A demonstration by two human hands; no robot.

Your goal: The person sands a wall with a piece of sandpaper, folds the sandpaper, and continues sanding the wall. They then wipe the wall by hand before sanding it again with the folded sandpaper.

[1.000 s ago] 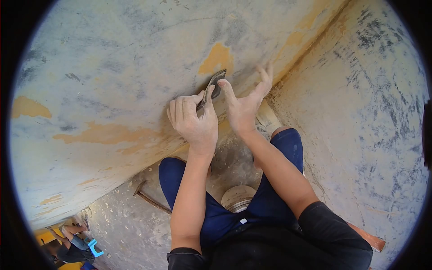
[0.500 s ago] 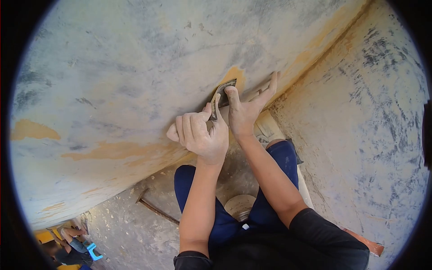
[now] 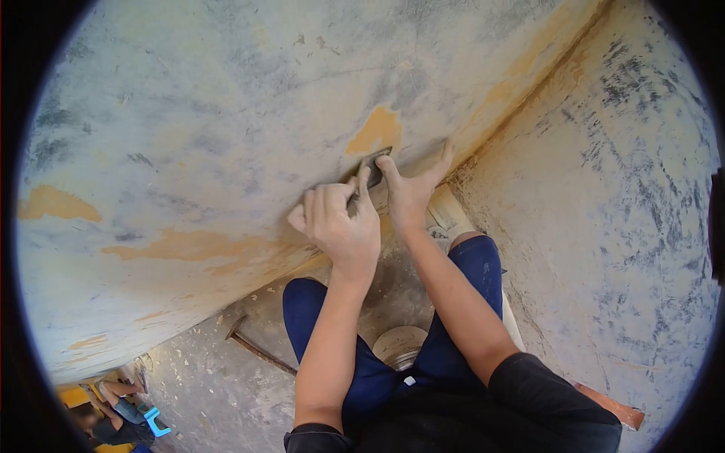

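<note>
A thin, dark, flexible scraper [image 3: 374,175] is pressed flat against the large pale wall [image 3: 249,143], just below an orange-tan patch of filler [image 3: 376,130]. My left hand [image 3: 340,219] grips its lower left side, with the fingers curled and the index finger along it. The thumb of my right hand [image 3: 411,192] presses on its upper right corner; the other fingers stretch up along the wall, and part of them is hidden. Pale dust covers both hands.
More orange-tan patches [image 3: 60,203] mark the wall. A second scuffed wall [image 3: 604,226] meets it at the right. A hammer-like tool [image 3: 260,349] lies on the floor, and a round container [image 3: 400,346] stands between my knees. Another person [image 3: 113,419] is at lower left with a light-blue object [image 3: 157,423].
Both hands have drawn the scraper a little down the wall. More of the orange-tan patch above it is now uncovered.
</note>
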